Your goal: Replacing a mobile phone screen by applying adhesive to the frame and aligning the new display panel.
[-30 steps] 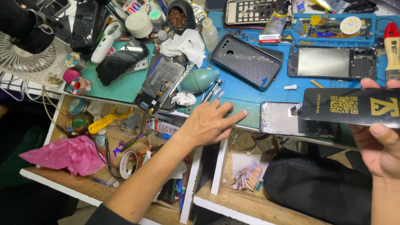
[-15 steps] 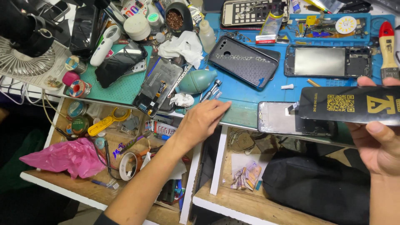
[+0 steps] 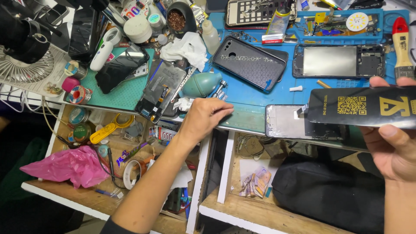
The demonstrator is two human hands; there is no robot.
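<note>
The right hand (image 3: 392, 151) holds a flat black panel (image 3: 368, 106) above the surface's (image 3: 255, 93) front edge, its grip pinching the long edges, thumb below, a fingertip on top. The panel looks thin, light, stiff and likely fragile, best held by its edges. The left hand (image 3: 203, 119), fingers curled, rests near a teal blower (image 3: 199, 85).

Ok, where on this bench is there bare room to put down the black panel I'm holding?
One bare strip: the blue mat between the black phone back cover and the phone frame, beside your left hand. The right hand holds the black panel. The green mat and everything left of the blower bulb are crowded.
</note>
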